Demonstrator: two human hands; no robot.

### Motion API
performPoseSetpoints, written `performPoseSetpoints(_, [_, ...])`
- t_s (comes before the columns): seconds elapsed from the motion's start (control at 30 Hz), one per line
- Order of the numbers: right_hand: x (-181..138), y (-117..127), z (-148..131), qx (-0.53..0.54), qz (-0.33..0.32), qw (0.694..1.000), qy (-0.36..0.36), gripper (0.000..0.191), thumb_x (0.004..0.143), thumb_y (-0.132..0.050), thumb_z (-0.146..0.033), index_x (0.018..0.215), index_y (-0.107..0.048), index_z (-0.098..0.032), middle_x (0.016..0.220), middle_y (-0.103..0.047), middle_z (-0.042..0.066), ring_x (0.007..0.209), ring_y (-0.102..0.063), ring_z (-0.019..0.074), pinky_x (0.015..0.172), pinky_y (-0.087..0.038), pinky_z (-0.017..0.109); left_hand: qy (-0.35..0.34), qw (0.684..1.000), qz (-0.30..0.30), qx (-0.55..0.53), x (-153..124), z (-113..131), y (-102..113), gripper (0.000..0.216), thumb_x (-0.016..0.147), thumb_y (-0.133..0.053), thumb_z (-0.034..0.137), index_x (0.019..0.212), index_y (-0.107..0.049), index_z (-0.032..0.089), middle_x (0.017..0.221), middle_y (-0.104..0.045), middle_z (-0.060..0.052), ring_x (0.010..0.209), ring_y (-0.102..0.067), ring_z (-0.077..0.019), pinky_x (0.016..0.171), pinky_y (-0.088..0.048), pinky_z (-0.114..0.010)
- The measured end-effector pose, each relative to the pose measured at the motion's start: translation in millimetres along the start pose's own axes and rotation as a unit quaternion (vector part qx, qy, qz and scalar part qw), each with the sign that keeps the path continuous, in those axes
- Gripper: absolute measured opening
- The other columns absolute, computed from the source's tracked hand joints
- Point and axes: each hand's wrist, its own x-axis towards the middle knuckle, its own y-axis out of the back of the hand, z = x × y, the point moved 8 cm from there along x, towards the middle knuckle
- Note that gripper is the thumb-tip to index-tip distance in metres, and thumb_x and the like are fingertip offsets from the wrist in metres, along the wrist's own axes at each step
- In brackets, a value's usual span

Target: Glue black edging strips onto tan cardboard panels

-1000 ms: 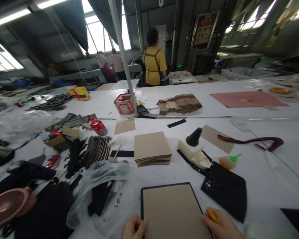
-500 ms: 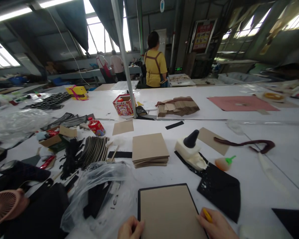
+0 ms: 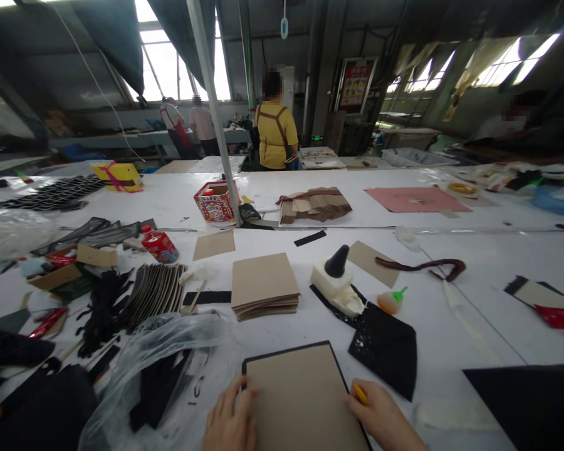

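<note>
A beige cardboard panel [image 3: 294, 394] with a narrow black border lies in front of me at the bottom of the view. My left hand [image 3: 230, 416] grips its left edge, fingers along the black border. At the opposite edge is my right hand [image 3: 383, 416], closed around a small yellow tool [image 3: 360, 394] whose working end is hidden; its fingertips touch the panel's right border. Beyond the panel sits a stack of beige boards [image 3: 266, 279]. Right of that, a white glue bottle with a black cone top [image 3: 333, 275] stands by a glue-smeared black sheet [image 3: 388, 351].
A clear plastic bag [image 3: 169, 338] with black pieces lies left. Behind it are curved strips [image 3: 153, 294] and a red bottle [image 3: 160, 244]. An orange squeeze bottle with green tip [image 3: 391, 301] stands right, near a brown strap [image 3: 423, 266]. A metal pole [image 3: 214, 113] rises mid-table; people stand beyond.
The view has turned right, so things appear shifted left. My left hand has slid farther up the panel's left edge. My right hand stays at the right edge with the yellow tool.
</note>
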Motion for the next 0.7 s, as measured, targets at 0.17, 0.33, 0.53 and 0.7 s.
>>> performPoseSetpoints(0.17, [2,-2,0,-0.072,-0.004,0.997,0.024,0.028,0.074,-0.053,-0.021,0.052,-0.036,-0.023,0.051,-0.051,-0.002,0.053,-0.045,0.0161,0.053,-0.021,0.028,-0.116,0.99,0.014,0.081,-7,54,-38,0.044,0.075,-0.052,0.004,0.112,-0.061,0.027,0.13,-0.057,-0.002,0.123,-0.048,-0.0225,0.094,-0.048,-0.028])
performPoseSetpoints(0.33, [1,8,-6,-0.095,0.001,0.994,0.054,0.025,0.079,-0.049,-0.032,0.055,-0.046,-0.024,0.058,-0.06,0.006,0.06,-0.056,0.0238,0.059,-0.031,0.032,-0.054,0.992,-0.108,0.023,-14,68,-79,0.077,0.066,-0.072,0.04,0.135,-0.041,0.024,0.142,-0.035,-0.022,0.128,-0.032,-0.0477,0.094,-0.038,-0.068])
performPoseSetpoints(0.53, [-1,96,-64,-0.099,0.05,0.988,0.104,0.033,0.079,-0.053,-0.051,0.057,-0.051,-0.027,0.061,-0.057,0.007,0.061,-0.054,0.024,0.061,-0.036,0.034,-0.057,0.986,-0.155,-0.026,-12,83,-54,0.083,0.075,-0.057,0.058,0.139,-0.03,0.013,0.141,-0.023,-0.029,0.131,-0.021,-0.0443,0.098,-0.03,-0.07])
performPoseSetpoints(0.7, [7,128,-112,-0.077,0.06,0.987,0.127,0.04,0.086,-0.04,-0.06,0.068,-0.055,-0.027,0.062,-0.057,0.005,0.054,-0.051,0.0208,0.054,-0.037,0.032,-0.047,0.982,-0.179,-0.02,-3,92,-42,0.081,0.077,-0.049,0.064,0.136,-0.036,0.01,0.138,-0.029,-0.029,0.127,-0.026,-0.044,0.098,-0.034,-0.066])
